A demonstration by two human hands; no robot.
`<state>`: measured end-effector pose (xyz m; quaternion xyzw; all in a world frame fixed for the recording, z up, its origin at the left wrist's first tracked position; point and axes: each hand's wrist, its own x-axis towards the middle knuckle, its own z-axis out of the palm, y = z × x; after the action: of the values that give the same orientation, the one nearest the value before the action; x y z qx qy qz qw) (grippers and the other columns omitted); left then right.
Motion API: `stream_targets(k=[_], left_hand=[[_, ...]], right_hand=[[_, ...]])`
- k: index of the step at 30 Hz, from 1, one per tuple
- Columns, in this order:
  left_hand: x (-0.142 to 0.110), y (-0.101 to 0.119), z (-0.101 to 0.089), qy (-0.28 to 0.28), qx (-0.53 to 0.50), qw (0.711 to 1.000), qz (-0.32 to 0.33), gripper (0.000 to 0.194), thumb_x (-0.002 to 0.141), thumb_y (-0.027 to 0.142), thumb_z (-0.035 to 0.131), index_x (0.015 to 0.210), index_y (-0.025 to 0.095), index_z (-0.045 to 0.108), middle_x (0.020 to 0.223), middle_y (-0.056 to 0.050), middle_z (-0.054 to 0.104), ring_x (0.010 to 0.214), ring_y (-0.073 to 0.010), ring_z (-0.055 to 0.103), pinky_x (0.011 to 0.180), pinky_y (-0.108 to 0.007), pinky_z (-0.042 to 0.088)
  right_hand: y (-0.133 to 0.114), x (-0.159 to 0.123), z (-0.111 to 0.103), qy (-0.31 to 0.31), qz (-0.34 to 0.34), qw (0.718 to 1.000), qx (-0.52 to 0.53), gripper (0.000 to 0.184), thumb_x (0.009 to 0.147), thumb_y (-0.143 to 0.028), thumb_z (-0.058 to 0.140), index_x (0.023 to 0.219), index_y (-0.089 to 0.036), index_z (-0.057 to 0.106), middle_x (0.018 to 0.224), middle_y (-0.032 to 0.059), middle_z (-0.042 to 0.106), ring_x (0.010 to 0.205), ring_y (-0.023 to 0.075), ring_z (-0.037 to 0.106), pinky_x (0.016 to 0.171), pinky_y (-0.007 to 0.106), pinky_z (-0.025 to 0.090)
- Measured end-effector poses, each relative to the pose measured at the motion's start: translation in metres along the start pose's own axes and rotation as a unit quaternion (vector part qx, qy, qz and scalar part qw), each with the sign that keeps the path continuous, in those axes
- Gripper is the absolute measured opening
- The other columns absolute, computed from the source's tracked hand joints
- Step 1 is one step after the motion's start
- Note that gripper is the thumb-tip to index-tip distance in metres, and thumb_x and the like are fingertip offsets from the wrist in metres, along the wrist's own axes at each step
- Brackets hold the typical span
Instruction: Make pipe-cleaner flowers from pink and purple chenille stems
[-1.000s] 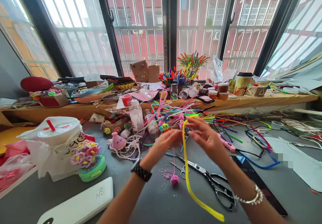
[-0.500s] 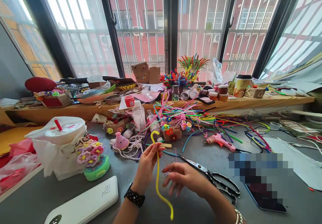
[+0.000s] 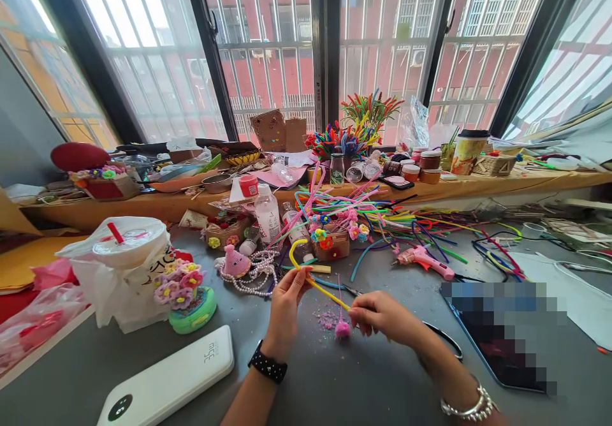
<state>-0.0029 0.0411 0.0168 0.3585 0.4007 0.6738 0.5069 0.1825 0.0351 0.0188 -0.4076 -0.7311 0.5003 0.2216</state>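
A yellow pipe cleaner (image 3: 329, 293) stretches between my two hands above the grey table. My left hand (image 3: 287, 292) pinches it near its bent upper end, which hooks over to the right. Lower down, the fingers of my right hand (image 3: 382, 316) are closed on its other part. Below the pipe cleaner lies a fluffy pink ball on a thin stem (image 3: 342, 330), beside a scatter of pink and purple fuzz (image 3: 327, 320). Scissors (image 3: 444, 337) lie partly hidden under my right hand and forearm.
A white power bank (image 3: 167, 375) and a green pot of fuzzy flowers (image 3: 191, 311) lie to the left. A pink glue gun (image 3: 425, 261) and a phone (image 3: 497, 349) are on the right. Behind them spreads a heap of coloured pipe cleaners (image 3: 382, 212).
My right hand has gone from open beside the pipe cleaner to gripping it. The hanging part has swung up to the right and is now straight. The pink ball has come into view.
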Motion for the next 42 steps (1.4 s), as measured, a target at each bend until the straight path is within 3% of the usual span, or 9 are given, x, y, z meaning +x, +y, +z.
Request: stream_targets(k=[9,14,17,25,30,36,38,41,42], left_hand=[[0.007,0.001,-0.007,0.064,0.029,0.997,0.042,0.022,0.059,0.032,0.065,0.073,0.016,0.067,0.071,0.0,0.065,0.062,-0.0106,0.057,0.063,-0.022,0.047],[0.01,0.003,-0.01,0.085,0.028,0.995,0.052,0.021,0.059,0.03,0.065,0.074,0.016,0.066,0.071,0.0,0.065,0.063,-0.0103,0.057,0.063,-0.022,0.046],[0.012,0.006,-0.012,0.097,-0.01,0.994,0.049,0.02,0.058,0.028,0.066,0.074,0.016,0.065,0.067,0.002,0.064,0.061,-0.0099,0.058,0.065,-0.023,0.046],[0.02,0.018,-0.022,0.121,-0.082,0.988,0.058,0.017,0.058,0.023,0.067,0.072,0.014,0.066,0.063,0.0,0.067,0.06,-0.0106,0.061,0.064,-0.022,0.047],[0.022,0.023,-0.027,0.141,-0.111,0.982,0.059,0.013,0.061,0.018,0.064,0.073,0.013,0.066,0.062,0.001,0.066,0.059,-0.0089,0.061,0.06,-0.019,0.048],[0.023,0.024,-0.031,0.145,-0.109,0.983,0.04,0.01,0.063,0.018,0.062,0.071,0.014,0.066,0.061,0.002,0.065,0.056,-0.0073,0.059,0.057,-0.016,0.047],[0.021,0.023,-0.029,0.106,-0.077,0.991,0.026,0.013,0.061,0.024,0.064,0.072,0.016,0.066,0.061,0.003,0.064,0.055,-0.0069,0.057,0.055,-0.015,0.045],[0.015,0.022,-0.023,-0.014,-0.008,0.998,-0.052,0.021,0.057,0.03,0.067,0.072,0.016,0.067,0.056,0.003,0.063,0.05,-0.0069,0.054,0.05,-0.016,0.043],[0.012,0.022,-0.02,-0.047,0.012,0.995,-0.082,0.023,0.056,0.029,0.069,0.071,0.013,0.068,0.053,0.002,0.062,0.047,-0.0073,0.052,0.047,-0.017,0.042]], right_hand=[[0.006,-0.013,-0.026,0.048,-0.019,0.989,-0.139,0.032,0.08,-0.035,0.039,0.068,-0.015,0.061,0.055,0.0022,0.058,0.052,0.0136,0.052,0.05,0.022,0.038],[0.002,-0.013,-0.024,0.131,-0.067,0.979,-0.143,0.029,0.081,-0.033,0.039,0.072,-0.017,0.061,0.063,0.0032,0.061,0.058,0.0152,0.055,0.057,0.023,0.039],[0.0,-0.012,-0.024,0.171,-0.057,0.978,-0.105,0.028,0.08,-0.035,0.041,0.07,-0.016,0.06,0.063,0.0029,0.062,0.057,0.0145,0.056,0.056,0.023,0.04],[0.007,-0.019,-0.043,0.115,-0.022,0.993,0.01,0.032,0.076,-0.04,0.047,0.073,-0.013,0.062,0.061,0.0037,0.062,0.052,0.0126,0.056,0.04,0.018,0.032],[0.011,-0.028,-0.046,0.002,-0.032,0.997,0.076,0.031,0.076,-0.038,0.05,0.072,-0.011,0.064,0.05,0.0019,0.059,0.043,0.0091,0.053,0.037,0.016,0.028],[0.013,-0.027,-0.032,-0.157,-0.103,0.978,0.088,0.032,0.076,-0.038,0.051,0.076,-0.011,0.067,0.052,0.0034,0.061,0.044,0.0092,0.054,0.038,0.016,0.032],[0.009,-0.026,-0.03,-0.242,-0.119,0.959,0.091,0.036,0.072,-0.042,0.053,0.077,-0.01,0.068,0.058,0.0057,0.064,0.05,0.0111,0.056,0.045,0.017,0.039],[0.001,-0.024,-0.024,-0.398,-0.127,0.905,0.083,0.046,0.066,-0.05,0.055,0.084,-0.009,0.067,0.075,0.0107,0.065,0.07,0.0171,0.06,0.065,0.024,0.044],[-0.001,-0.022,-0.021,-0.421,-0.127,0.893,0.091,0.051,0.063,-0.052,0.055,0.088,-0.009,0.065,0.08,0.0116,0.065,0.075,0.0185,0.059,0.069,0.025,0.043]])
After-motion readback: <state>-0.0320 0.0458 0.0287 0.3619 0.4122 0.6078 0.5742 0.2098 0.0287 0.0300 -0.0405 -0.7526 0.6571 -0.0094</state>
